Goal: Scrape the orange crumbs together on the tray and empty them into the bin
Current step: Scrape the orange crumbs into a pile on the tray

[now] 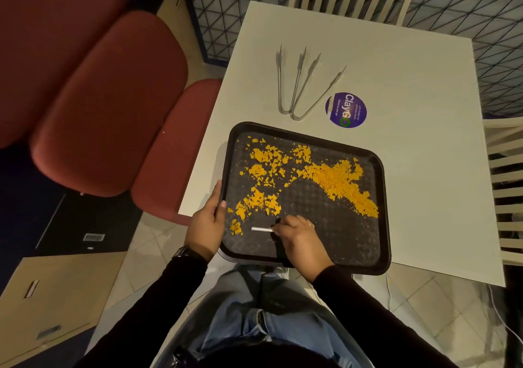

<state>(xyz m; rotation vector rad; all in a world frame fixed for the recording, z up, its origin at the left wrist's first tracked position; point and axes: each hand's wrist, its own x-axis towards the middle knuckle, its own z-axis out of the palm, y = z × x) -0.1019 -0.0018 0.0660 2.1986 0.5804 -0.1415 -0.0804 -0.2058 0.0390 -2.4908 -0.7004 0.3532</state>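
Note:
A black tray (379, 243) lies at the near edge of the white table, partly overhanging it. Orange crumbs (336, 179) are spread over it: a thick band on the right, scattered patches at the left and far side. My left hand (208, 220) grips the tray's left rim, thumb over the edge. My right hand (300, 237) rests on the tray's near part, fingers closed on a thin white-edged scraper (261, 229) whose edge points left toward the crumbs at the near left. No bin is in view.
Two metal tongs (294, 84) and a round purple sticker (345, 110) lie on the white table (410, 70) beyond the tray. Red padded seats (107, 101) stand at the left, slatted white chairs (506, 192) at the far side and right.

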